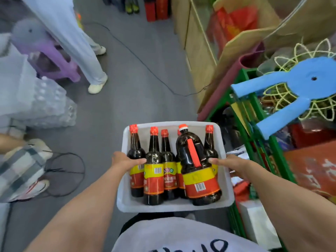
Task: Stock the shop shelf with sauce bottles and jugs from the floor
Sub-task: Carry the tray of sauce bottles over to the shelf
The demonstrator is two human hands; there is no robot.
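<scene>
Head view shows the left hand (125, 161) and the right hand (230, 164) each curled over a side rim of a white tray (174, 206) held above the grey floor (131, 84), with dark sauce bottles (153, 171) and a jug (198, 171) standing between the fingers, a green shelf (243, 110) beyond the right fingers.

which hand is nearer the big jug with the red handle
Right. The right hand holds the white tray at its right rim, thumb nearly touching the jug. The left hand holds the left rim, with several bottles between it and the jug.
</scene>
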